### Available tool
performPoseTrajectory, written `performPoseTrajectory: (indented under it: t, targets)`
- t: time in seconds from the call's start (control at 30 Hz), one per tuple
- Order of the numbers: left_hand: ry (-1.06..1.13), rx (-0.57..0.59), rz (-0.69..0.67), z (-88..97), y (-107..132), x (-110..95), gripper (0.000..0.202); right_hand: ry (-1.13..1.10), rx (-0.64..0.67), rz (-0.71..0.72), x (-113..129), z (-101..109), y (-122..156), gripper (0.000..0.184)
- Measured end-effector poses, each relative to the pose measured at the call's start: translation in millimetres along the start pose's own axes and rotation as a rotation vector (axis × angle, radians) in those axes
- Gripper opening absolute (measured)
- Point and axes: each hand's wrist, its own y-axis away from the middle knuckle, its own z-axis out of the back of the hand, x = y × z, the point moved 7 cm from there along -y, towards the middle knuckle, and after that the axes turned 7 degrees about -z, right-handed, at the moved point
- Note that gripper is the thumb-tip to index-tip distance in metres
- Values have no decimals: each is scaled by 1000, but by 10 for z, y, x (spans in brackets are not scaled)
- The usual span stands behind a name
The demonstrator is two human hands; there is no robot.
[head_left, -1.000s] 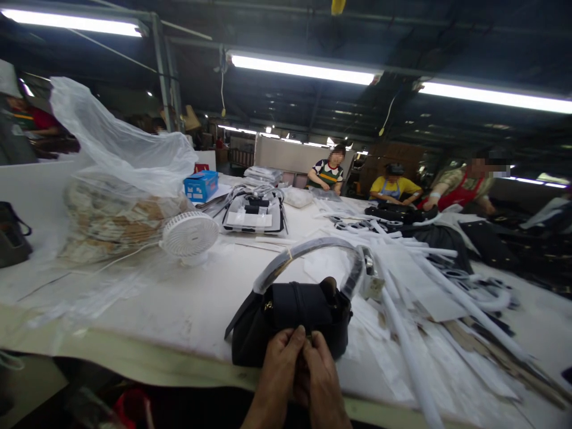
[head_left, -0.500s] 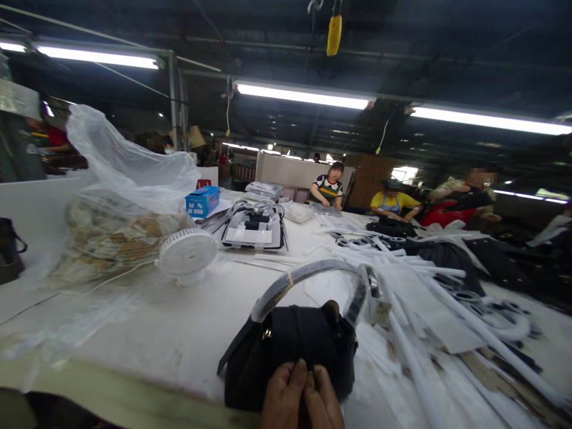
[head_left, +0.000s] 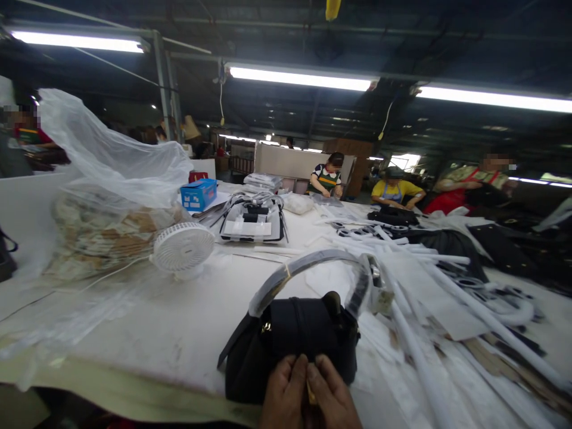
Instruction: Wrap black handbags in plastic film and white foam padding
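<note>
Head view: right hand (head_left: 333, 394) pinches a gold-coloured piece (head_left: 311, 394), plainer than before, at a black handbag's (head_left: 304, 322) front; left hand's (head_left: 284, 390) fingers bunched, grip unclear; handwork apparently continues.

2 bare hands, left hand (head_left: 284, 393) and right hand (head_left: 333, 396)
Uncovered knuckles, bare fingers (head_left: 328, 364), rounded thumbs (head_left: 298, 370); nail detail is too blurred to tell.
</note>
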Motion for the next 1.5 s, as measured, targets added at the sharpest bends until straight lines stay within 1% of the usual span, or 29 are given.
performPoseTrajectory:
  t: [0.1, 0.17, 0.27, 0.33, 0.37, 0.43, 0.57, 0.67, 0.77, 0.83, 0.9, 1.0, 1.07, 1.1, 1.17, 1.23, 1.3, 1.33, 1.4, 1.47, 1.5]
  targets:
    - [-4, 27, 42, -1, 11, 25, 66, 1, 61, -35, -47, -56, -19, 61]
    - [1, 38, 39, -11, 8, 26, 65, 5, 55, 2, -51, -45, -33, 60]
    - [38, 22, 9, -25, 0, -3, 65, 9, -42, 85, -17, 45, -36, 56]
    - [61, 16, -3, -40, 4, -34, 66, 10, -109, 95, -6, 100, -22, 53]
    - [58, 21, -9, -50, 10, -54, 66, 10, -118, 87, -4, 106, -12, 51]
    - [26, 36, -27, -62, 22, -96, 66, 15, -76, 88, 11, 66, 7, 45]
    - [-20, 36, -57, -58, 34, -142, 66, 18, 65, 132, 57, -73, 30, 36]
    - [2, 42, -58, -61, 29, -143, 68, -12, 86, 91, 38, -101, 14, 31]
    - [5, 56, -58, -54, 25, -163, 67, 0, 122, 103, 89, -108, 24, 34]
    - [-30, 80, -79, -49, 28, -200, 66, 69, 167, 126, 167, -112, 56, 42]
    - [-72, 115, -111, -50, 34, -234, 64, 175, 197, 118, 241, -104, 90, 52]
    - [-85, 174, -123, -56, 47, -221, 61, 320, 186, 66, 318, -61, 111, 59]
    - [-83, 207, -122, -50, 56, -201, 59, 405, 150, 80, 376, -25, 108, 59]
    - [-93, 218, -127, -41, 60, -203, 57, 464, 124, 124, 425, -10, 108, 58]
    - [-152, 213, -152, -9, 66, -251, 53, 605, 54, 266, 569, 14, 124, 56]
    - [-242, 192, -184, 19, 78, -360, 46, 731, -11, 395, 732, 20, 162, 52]
    - [-327, 189, -185, 18, 107, -494, 40, 789, -26, 441, 862, 1, 200, 48]
    - [-357, 200, -173, 6, 127, -558, 38, 782, -6, 426, 897, -19, 212, 47]
    - [-379, 222, -135, -13, 166, -661, 36, 688, 84, 335, 890, -86, 220, 45]
    - [-357, 237, -109, -17, 189, -720, 34, 477, 185, 199, 793, -161, 214, 43]
    - [-337, 252, -81, -15, 196, -715, 35, 349, 220, 128, 726, -195, 210, 41]
